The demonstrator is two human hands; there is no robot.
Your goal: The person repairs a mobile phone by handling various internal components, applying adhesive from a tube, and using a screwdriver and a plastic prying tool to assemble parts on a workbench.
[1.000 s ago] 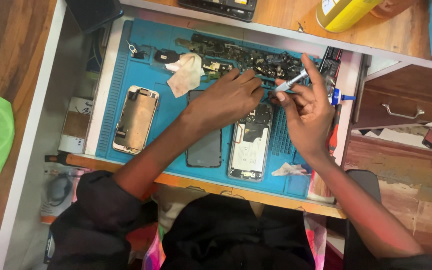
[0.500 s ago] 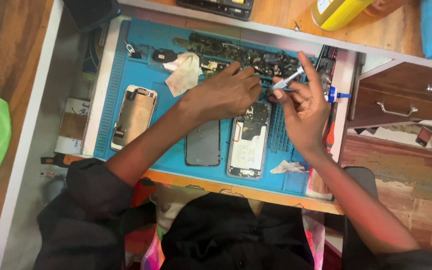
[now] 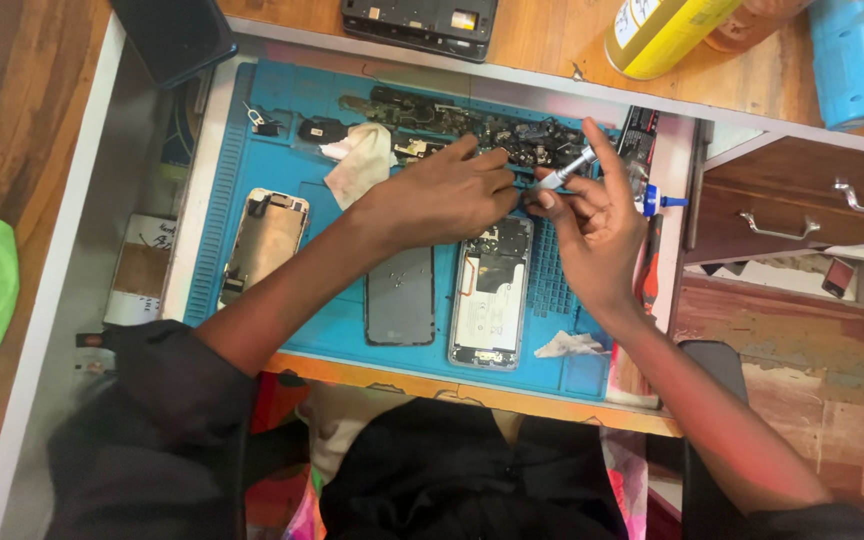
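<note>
My right hand [image 3: 597, 225] grips a slim silver screwdriver [image 3: 568, 168], tip pointing down-left toward my left fingertips. My left hand [image 3: 442, 195] lies knuckles up on the blue repair mat [image 3: 282, 150], fingers pinched together at the tool's tip over a small part that I cannot make out. Just below both hands lies an opened phone body [image 3: 492, 295] with its insides showing. Beside it, to the left, rests a grey phone back panel [image 3: 400, 296].
Another open phone shell [image 3: 264, 240] lies at the mat's left. A crumpled white cloth [image 3: 360, 160] and a row of dark phone parts [image 3: 452, 115] sit at the back. A yellow bottle [image 3: 657, 25], blue cylinder [image 3: 847, 60] and wooden drawers [image 3: 792, 215] stand to the right.
Both hands stay together at the same spot on the mat; the screwdriver has tilted slightly. The view has shifted a little.
</note>
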